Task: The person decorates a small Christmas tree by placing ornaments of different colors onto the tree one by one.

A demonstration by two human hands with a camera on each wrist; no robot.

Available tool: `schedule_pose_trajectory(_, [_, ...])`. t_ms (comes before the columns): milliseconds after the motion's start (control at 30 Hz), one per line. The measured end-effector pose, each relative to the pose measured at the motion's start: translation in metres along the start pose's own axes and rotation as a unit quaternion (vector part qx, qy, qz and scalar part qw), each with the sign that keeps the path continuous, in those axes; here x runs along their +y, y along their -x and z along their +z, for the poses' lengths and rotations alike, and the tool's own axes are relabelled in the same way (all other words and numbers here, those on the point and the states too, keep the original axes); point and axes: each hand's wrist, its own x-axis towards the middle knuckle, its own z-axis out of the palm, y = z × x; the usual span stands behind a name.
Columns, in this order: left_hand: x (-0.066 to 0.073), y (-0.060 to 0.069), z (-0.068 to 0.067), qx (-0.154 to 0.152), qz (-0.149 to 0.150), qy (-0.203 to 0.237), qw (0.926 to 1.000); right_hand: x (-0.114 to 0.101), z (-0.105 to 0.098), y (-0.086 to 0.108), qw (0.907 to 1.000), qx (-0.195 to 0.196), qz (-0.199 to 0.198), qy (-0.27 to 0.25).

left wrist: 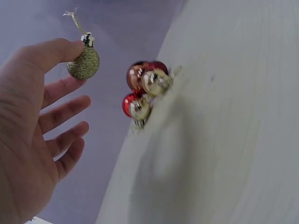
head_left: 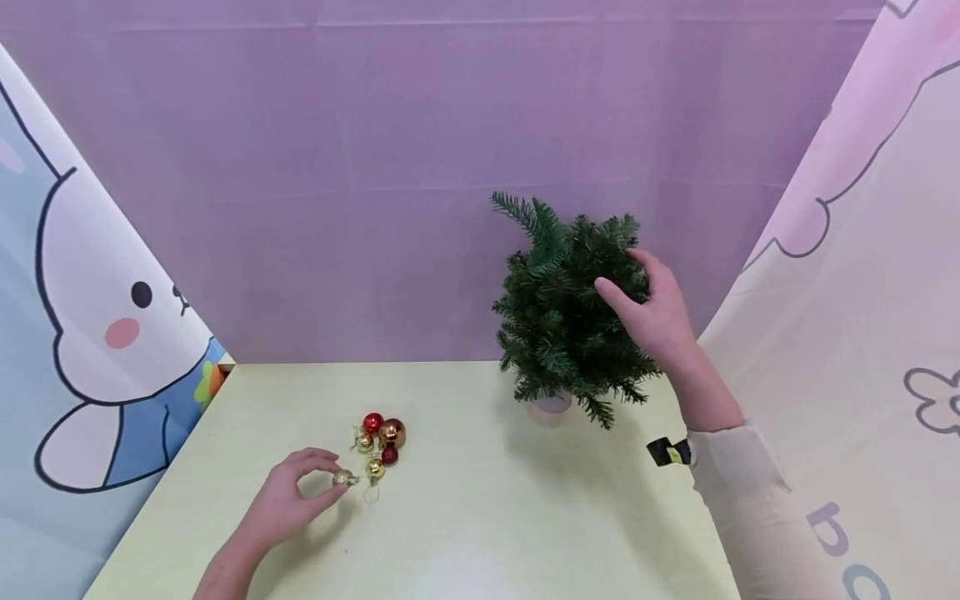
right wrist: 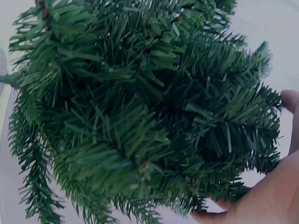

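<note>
Thumb and forefinger of the person's left hand (head_left: 288, 498) pinch a glittery gold bauble (left wrist: 84, 64), its other fingers spread loosely apart from it. The bauble appears raised off the tabletop (head_left: 480, 508), its cap and thread loop turned toward the right edge in the head view. Just beyond it, nearer the left edge than the right, sits a cluster of five loose baubles: a bright red one (head_left: 372, 423), a copper one (head_left: 393, 432), a dark red one (head_left: 390, 454) and two gold ones.

Well apart from that hand, rightward and toward the back edge, a small green tree (head_left: 558, 321) stands near the back right corner on a pale base (head_left: 549, 410). Its long axis looks roughly upright, with one longer sprig poking up at the top left. The right hand (head_left: 660, 321) is by far the nearer to it, gripping the foliage from the right side with thumb and fingers; the greenery hides some fingertips. Open tabletop separates the held bauble from the tree's branches.
</note>
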Motion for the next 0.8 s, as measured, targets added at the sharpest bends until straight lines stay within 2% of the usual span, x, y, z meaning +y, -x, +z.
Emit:
schedule_pose_trajectory(300, [0.024,-0.001,0.004,0.034,0.019,0.033,0.9987,-0.01,0.012,0.01,0.9992,0.025,-0.005,0.032])
schedule_pose_trajectory(400, [0.027,0.001,0.008,0.045,0.027,0.036,0.998,-0.01,0.016,0.011,0.9978,0.05,-0.011,0.043])
schedule_pose_trajectory(467, [0.029,0.001,0.011,0.048,0.03,0.038,0.9977,-0.008,0.017,0.009,0.9962,0.077,-0.02,0.035])
schedule_pose_trajectory(567, [0.033,0.0,0.015,0.053,0.028,0.044,0.9972,-0.003,0.015,0.002,0.9944,0.099,-0.035,-0.006])
schedule_pose_trajectory(700, [0.041,-0.002,0.019,0.07,0.034,0.054,0.9955,0.003,0.013,-0.005,0.9956,0.07,-0.038,-0.05])
schedule_pose_trajectory(800, [0.047,-0.005,0.023,0.081,0.051,0.066,0.9932,0.005,0.012,-0.004,0.9969,0.052,-0.031,-0.051])
